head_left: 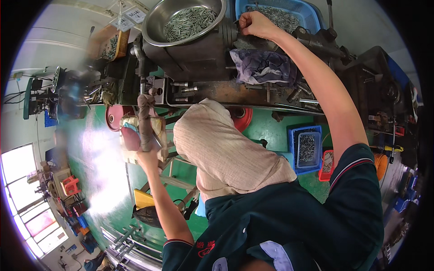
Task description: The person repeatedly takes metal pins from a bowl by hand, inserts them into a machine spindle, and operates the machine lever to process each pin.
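Note:
My left hand is closed around the lower end of a long lever wrapped in brown material. The lever rises to a metal joint at the left side of the dark machine head. At the far side, my right hand has its fingers pinched together beside the spindle end of that machine. What sits between those fingertips is too small to make out. On top of the machine head stands a steel bowl with many small metal pins in it.
Behind my right hand sits a blue basket of metal parts. A crumpled patterned cloth lies on the machine bed. Metal sleeves rest near the bed's front edge. Blue and red bins stand on the green floor to the right.

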Action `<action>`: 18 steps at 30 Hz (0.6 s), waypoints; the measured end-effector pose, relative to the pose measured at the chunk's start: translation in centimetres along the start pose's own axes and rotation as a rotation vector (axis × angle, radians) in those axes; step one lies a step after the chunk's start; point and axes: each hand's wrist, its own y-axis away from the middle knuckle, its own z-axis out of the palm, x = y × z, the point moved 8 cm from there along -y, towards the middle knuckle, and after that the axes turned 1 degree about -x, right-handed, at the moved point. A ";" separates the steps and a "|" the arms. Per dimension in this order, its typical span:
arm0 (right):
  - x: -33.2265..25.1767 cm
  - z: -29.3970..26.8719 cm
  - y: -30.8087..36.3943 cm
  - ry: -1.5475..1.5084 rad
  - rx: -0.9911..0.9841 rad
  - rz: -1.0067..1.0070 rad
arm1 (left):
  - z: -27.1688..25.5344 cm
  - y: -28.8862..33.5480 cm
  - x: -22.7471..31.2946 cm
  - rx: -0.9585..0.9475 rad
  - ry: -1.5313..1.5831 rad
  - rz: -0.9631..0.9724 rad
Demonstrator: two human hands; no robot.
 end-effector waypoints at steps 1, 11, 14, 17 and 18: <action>-0.2 0.1 -0.1 0.006 0.003 -0.021 | -0.7 -1.3 -1.5 0.052 -0.031 0.061; 0.5 -3.9 -0.7 0.181 -0.005 -0.065 | -1.9 -7.2 -4.2 -0.136 -0.136 0.047; -1.3 -11.2 1.7 0.623 0.220 0.307 | -1.9 -7.2 -4.5 -0.157 -0.126 0.035; 0.5 -18.6 4.4 1.072 0.394 0.434 | -2.7 -7.2 -4.4 -0.160 -0.148 0.042; -1.1 -20.4 6.8 1.141 0.472 0.447 | -2.2 -7.3 -4.3 -0.163 -0.135 0.060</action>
